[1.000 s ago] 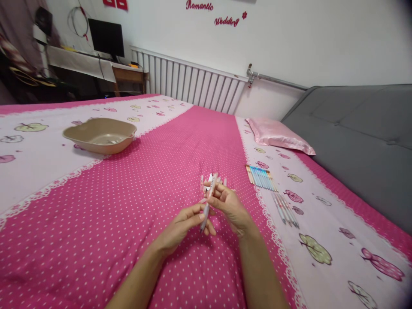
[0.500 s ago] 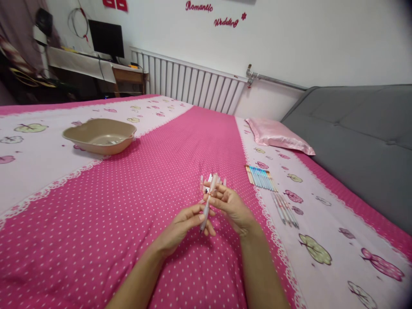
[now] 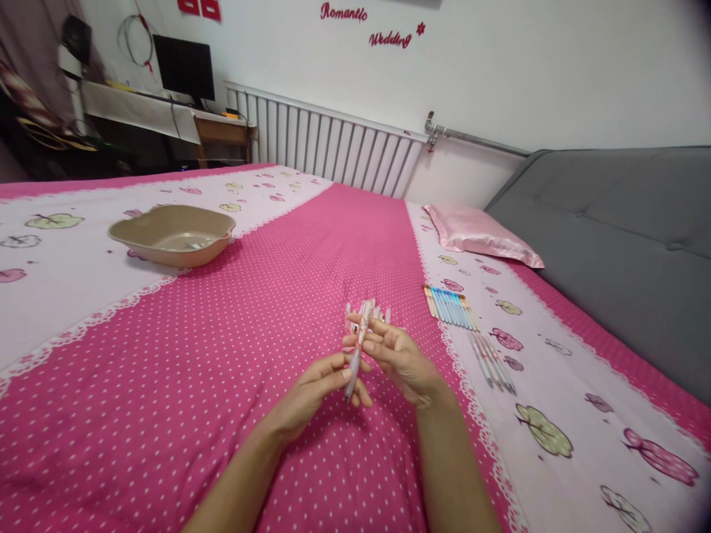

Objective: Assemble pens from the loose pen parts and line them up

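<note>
Both my hands meet over the pink dotted bedspread (image 3: 233,348). My left hand (image 3: 314,394) pinches the lower part of a pale pen (image 3: 355,359) held nearly upright. My right hand (image 3: 401,359) has its fingers closed on the pen's upper end. Just behind my hands several more pale pens (image 3: 367,309) lie on the bedspread, partly hidden by my fingers.
A row of blue and orange pens (image 3: 449,306) and a smaller bunch of pens (image 3: 492,360) lie to the right. A beige bowl (image 3: 173,235) sits far left. A pink pillow (image 3: 481,235), grey headboard (image 3: 622,244) and radiator (image 3: 327,144) lie beyond.
My right hand has slid slightly down and left along the pen's upper end. The left hand holds still.
</note>
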The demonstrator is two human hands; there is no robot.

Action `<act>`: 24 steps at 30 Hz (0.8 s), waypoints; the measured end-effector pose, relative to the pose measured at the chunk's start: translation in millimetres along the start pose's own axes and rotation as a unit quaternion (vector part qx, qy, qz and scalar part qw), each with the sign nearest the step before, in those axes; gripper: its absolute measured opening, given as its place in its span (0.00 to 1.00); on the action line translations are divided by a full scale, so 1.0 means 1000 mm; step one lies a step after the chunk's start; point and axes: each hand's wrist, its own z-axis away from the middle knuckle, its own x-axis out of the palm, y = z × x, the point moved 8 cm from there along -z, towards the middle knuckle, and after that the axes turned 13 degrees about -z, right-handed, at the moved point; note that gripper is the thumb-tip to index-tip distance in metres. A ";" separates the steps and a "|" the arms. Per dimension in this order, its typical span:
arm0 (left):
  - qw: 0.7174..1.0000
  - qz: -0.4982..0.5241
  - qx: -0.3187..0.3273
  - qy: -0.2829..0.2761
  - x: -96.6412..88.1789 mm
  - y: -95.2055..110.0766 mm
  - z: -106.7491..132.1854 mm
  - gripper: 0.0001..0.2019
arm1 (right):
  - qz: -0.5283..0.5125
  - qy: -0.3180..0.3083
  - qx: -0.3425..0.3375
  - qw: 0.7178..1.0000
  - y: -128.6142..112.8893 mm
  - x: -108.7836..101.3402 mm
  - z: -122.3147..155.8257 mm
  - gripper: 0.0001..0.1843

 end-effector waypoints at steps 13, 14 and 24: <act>0.999 -0.043 0.001 0.033 -0.002 0.001 -0.002 0.12 | 0.044 0.085 -0.049 0.994 -0.001 -0.015 -0.004 0.24; 0.997 -0.054 0.001 0.047 -0.003 0.000 -0.003 0.12 | 0.051 0.095 -0.053 0.993 -0.002 -0.016 -0.004 0.24; 0.957 -0.193 0.024 0.217 -0.026 0.001 -0.002 0.09 | 0.102 0.112 -0.078 0.985 -0.002 -0.012 -0.005 0.26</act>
